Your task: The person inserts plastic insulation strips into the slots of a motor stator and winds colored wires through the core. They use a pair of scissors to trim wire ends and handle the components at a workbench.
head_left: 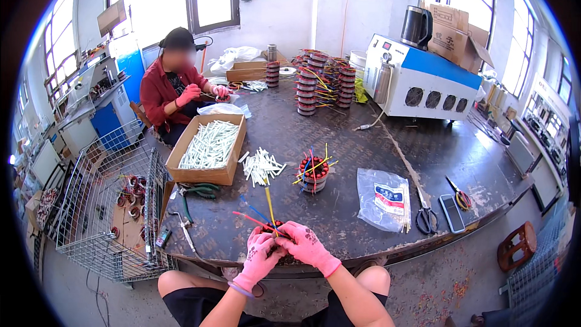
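At the table's near edge, my left hand [259,261] and my right hand [310,249], both in pink gloves, close their fingers around a small wound motor stator [270,227]. Red, blue and yellow lead wires [270,206] stick up from it. The gloves hide most of its body, and which wire my fingertips pinch cannot be made out. Beyond my right hand, another stator [313,185] stands upright with its coloured leads splayed out. A loose heap of white sleeves [262,167] lies to its left, beside a cardboard box [201,175] full of the same sleeves.
Green-handled pliers [203,189] and a thin tool [184,233] lie left. A plastic bag [380,209], scissors [426,219], a phone [452,213] and snips [463,198] lie right. Behind stand stator stacks [307,95] and a blue-white machine [411,94]. A gloved co-worker [166,94] sits far left, beyond a wire cage [91,245].
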Available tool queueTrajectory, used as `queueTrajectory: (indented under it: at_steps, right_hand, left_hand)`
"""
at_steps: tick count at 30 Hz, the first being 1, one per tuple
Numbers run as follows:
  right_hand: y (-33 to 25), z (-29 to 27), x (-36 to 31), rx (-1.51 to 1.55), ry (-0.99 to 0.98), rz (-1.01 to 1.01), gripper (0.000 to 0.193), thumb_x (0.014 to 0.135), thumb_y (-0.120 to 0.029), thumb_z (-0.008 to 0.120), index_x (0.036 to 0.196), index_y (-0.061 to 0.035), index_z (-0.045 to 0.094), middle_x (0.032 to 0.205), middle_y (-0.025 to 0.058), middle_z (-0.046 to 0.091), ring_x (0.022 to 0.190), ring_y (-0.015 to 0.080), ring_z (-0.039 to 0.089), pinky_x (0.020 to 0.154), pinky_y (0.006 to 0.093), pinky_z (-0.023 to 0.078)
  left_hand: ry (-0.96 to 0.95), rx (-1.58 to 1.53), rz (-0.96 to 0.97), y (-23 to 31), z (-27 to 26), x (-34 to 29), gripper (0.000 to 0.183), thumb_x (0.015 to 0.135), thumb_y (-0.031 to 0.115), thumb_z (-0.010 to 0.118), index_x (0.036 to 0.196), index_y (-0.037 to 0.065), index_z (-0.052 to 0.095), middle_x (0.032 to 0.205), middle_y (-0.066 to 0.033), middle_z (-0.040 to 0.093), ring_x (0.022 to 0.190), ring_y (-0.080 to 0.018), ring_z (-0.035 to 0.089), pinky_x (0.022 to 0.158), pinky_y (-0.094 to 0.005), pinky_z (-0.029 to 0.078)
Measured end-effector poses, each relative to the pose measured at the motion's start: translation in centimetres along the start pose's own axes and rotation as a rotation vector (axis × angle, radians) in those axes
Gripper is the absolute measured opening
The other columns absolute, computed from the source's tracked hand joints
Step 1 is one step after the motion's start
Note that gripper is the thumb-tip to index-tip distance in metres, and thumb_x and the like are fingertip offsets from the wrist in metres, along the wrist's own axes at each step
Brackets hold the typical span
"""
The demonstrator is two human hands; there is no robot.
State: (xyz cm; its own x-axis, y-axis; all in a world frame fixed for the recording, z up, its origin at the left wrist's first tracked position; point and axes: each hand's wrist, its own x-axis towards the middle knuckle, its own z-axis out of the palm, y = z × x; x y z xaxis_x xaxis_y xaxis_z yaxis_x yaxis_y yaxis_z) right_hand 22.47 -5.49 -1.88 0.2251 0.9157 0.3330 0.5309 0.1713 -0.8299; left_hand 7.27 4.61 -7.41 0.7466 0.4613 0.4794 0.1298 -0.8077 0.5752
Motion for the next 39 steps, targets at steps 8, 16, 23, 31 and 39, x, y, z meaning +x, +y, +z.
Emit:
queueTrajectory:
  at_steps: [8, 16, 23, 31, 39]
  right_hand:
    - [-0.4, 0.6, -0.1, -0.094, 0.167, -0.213, 0.013, 0.087, -0.015, 0.065, 0.094, -0.0038, 0.065, 0.090, 0.0130, 0.063, 0.088, 0.0342, 0.062, 0.078, 0.0415, 0.049]
    - [1.1, 1.4, -1.0, -0.058, 0.158, -0.168, 0.018, 0.086, -0.015, 0.067, 0.101, -0.0056, 0.068, 0.101, 0.0128, 0.065, 0.094, 0.0328, 0.063, 0.082, 0.0415, 0.049]
    - [1.3, 0.8, -1.5, -0.205, 0.076, -0.232, 0.022, 0.087, -0.022, 0.067, 0.098, -0.0032, 0.065, 0.097, 0.0155, 0.066, 0.094, 0.0362, 0.063, 0.082, 0.0441, 0.050]
    - [0.5, -0.7, -2.2, -0.081, 0.005, -0.018, 0.022, 0.091, -0.024, 0.065, 0.096, -0.0032, 0.064, 0.091, 0.0145, 0.064, 0.088, 0.0341, 0.064, 0.074, 0.0417, 0.050]
    - [-1.3, -0.3, -2.1, 0.156, 0.067, 0.214, 0.023, 0.095, -0.024, 0.061, 0.101, -0.0016, 0.061, 0.095, 0.0181, 0.065, 0.091, 0.0382, 0.064, 0.075, 0.0423, 0.051]
  left_hand:
    - [0.087, -0.001, 0.054, -0.6, 0.4, 0.4, 0.023, 0.079, 0.020, 0.073, 0.096, 0.007, 0.068, 0.100, -0.0097, 0.064, 0.107, -0.0343, 0.056, 0.100, -0.0495, 0.038]
    - [-0.009, -0.033, -0.007, -0.7, -0.5, 0.3, 0.025, 0.075, 0.015, 0.074, 0.099, 0.007, 0.071, 0.101, -0.0125, 0.066, 0.111, -0.0360, 0.056, 0.108, -0.0490, 0.035]
    - [-0.153, -0.077, 0.118, -1.4, -3.0, 0.3, 0.022, 0.072, 0.015, 0.076, 0.093, 0.006, 0.072, 0.099, -0.0121, 0.065, 0.107, -0.0355, 0.057, 0.104, -0.0464, 0.039]
    - [-0.364, -0.004, -0.006, 2.9, -4.7, 2.1, 0.043, 0.075, 0.038, 0.082, 0.105, 0.009, 0.072, 0.116, -0.0088, 0.060, 0.124, -0.0314, 0.047, 0.115, -0.0486, 0.023]
    - [-0.241, -0.136, -0.004, 1.6, -2.4, 1.3, 0.017, 0.079, 0.025, 0.079, 0.086, 0.010, 0.075, 0.104, -0.0063, 0.069, 0.111, -0.0268, 0.060, 0.117, -0.0505, 0.020]
